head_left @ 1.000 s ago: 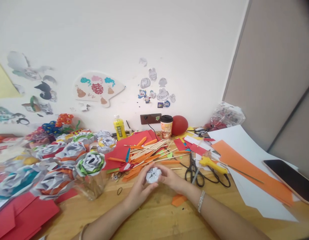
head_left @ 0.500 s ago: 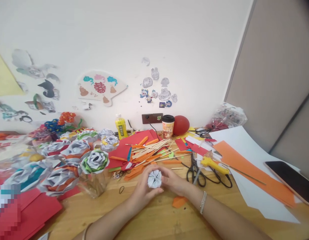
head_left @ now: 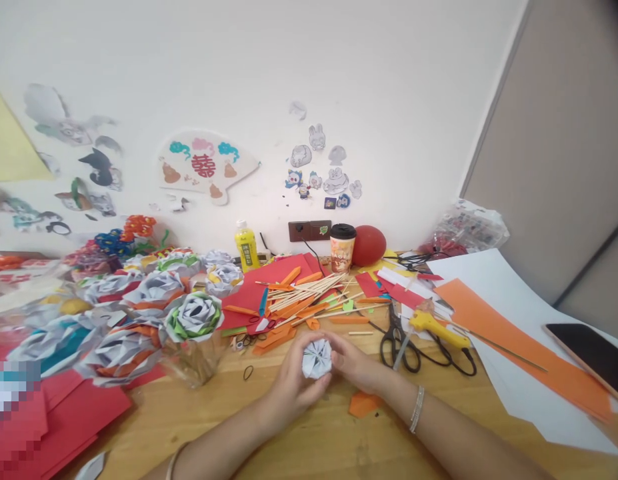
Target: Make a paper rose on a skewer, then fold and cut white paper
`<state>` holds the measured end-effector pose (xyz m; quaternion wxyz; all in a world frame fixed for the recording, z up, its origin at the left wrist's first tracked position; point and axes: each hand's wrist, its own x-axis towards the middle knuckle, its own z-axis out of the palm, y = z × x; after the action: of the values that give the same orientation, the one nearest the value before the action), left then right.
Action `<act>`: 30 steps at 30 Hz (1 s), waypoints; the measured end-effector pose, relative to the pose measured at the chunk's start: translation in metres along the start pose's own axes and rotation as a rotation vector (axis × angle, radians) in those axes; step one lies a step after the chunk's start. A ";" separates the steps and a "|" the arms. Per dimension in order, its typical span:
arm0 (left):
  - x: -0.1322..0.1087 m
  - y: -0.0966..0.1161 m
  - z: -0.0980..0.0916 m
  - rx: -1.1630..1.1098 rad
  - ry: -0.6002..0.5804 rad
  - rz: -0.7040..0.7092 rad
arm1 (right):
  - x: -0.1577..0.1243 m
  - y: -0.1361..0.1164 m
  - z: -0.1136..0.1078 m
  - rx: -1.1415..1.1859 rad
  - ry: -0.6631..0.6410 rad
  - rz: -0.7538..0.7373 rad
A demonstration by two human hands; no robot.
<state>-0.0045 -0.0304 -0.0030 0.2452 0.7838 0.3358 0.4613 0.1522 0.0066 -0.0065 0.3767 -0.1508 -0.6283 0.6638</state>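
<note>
A round folded white paper flower (head_left: 317, 360) sits between my two hands, its pleats meeting at the centre and facing me. My left hand (head_left: 293, 383) curls around its left side, with the thumb along the lower edge. From the right, my right hand (head_left: 356, 365) closes on the flower with bent fingers. Both hands are just above the wooden table (head_left: 269, 443). A small orange paper piece (head_left: 365, 403) lies below my right wrist. Black scissors (head_left: 399, 343) rest to the right of that hand.
Finished paper flowers (head_left: 193, 317) stand crowded on the left. Wooden sticks (head_left: 309, 291) and orange strips lie beyond my hands. A yellow glue gun (head_left: 439, 328), white sheets, orange paper (head_left: 513, 353) and a phone (head_left: 591, 357) lie right. A cup (head_left: 343, 250) and bottle (head_left: 247, 247) stand behind.
The view has shifted slightly, so the scene sits a little further right. Both hands still hold the paper flower, which is turned slightly.
</note>
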 end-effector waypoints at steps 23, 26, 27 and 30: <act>0.011 -0.031 -0.014 0.451 0.005 0.067 | 0.008 0.011 -0.006 -0.354 0.295 -0.028; 0.013 -0.025 -0.015 0.384 -0.066 0.023 | 0.010 0.017 0.000 -0.354 0.358 -0.027; 0.014 -0.023 -0.015 0.350 -0.061 0.010 | 0.010 0.017 0.001 -0.309 0.361 -0.032; 0.017 -0.021 -0.019 0.245 0.005 -0.066 | 0.009 0.012 -0.003 -0.089 0.270 -0.025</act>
<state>-0.0220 -0.0026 0.0001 0.1620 0.7952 0.4158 0.4105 0.1445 0.0162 -0.0162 0.4590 -0.2474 -0.6027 0.6041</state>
